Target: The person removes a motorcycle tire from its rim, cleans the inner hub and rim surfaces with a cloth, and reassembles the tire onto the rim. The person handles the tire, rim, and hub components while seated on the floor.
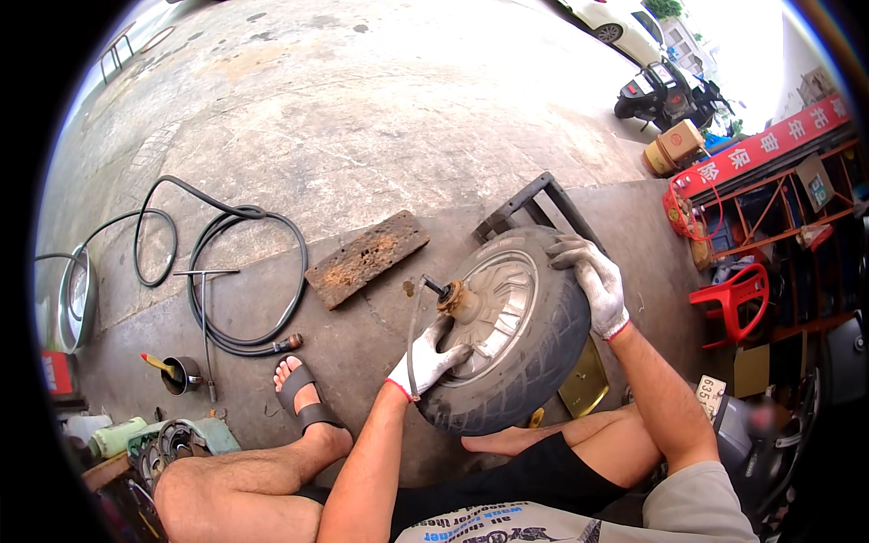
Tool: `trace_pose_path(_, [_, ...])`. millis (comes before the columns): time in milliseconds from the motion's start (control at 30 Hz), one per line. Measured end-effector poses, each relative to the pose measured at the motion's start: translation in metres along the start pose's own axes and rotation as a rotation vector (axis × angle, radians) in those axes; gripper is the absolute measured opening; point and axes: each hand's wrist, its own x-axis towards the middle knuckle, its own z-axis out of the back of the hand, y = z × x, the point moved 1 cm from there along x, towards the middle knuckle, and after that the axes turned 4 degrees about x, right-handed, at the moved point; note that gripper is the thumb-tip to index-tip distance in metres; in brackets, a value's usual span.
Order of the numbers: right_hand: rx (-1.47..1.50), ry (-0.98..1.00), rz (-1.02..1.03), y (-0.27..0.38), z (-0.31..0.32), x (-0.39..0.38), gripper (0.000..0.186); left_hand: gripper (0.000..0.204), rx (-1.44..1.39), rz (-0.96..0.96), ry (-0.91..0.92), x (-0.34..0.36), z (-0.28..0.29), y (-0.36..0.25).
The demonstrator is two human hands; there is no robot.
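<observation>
A wheel (509,333) with a worn black tyre and a silver hub stands tilted in front of me, between my legs. From its rusty centre sticks an axle (444,291), and a thin grey cable hangs from the axle down toward my left wrist. My left hand (427,360), in a white glove, grips the wheel's near left side, its fingers reaching onto the hub below the axle. My gloved right hand (593,281) is wrapped over the tread at the tyre's far right. The wheel hides part of a dark metal frame (543,204) behind it.
A worn wooden block (367,260) lies left of the wheel. Further left are a coiled black hose (294,308), a T-handled tool (205,317) and a metal cup (184,374) with a brush. To the right stand a red plastic stool (735,303) and loaded shelves (769,217).
</observation>
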Motion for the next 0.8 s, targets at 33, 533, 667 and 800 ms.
trace_pose_path(33, [0.003, -0.002, -0.002, 0.001, 0.000, 0.000, 0.024, 0.084, -0.005, -0.003, 0.001, 0.000, 0.000, -0.001])
trace_pose_path(533, [0.004, 0.014, 0.017, 0.002, -0.001, 0.003, 0.026, 0.079, -0.077, 0.001, -0.065, 0.003, 0.008, 0.025])
trace_pose_path(667, [-0.003, 0.002, 0.003, -0.001, 0.001, 0.001, 0.026, 0.048, -0.054, 0.080, -0.325, 0.001, 0.014, 0.042])
trace_pose_path(800, [0.011, 0.003, 0.001, -0.002, 0.000, 0.001, 0.026, 0.042, 0.038, 0.238, -0.488, -0.001, 0.021, 0.072])
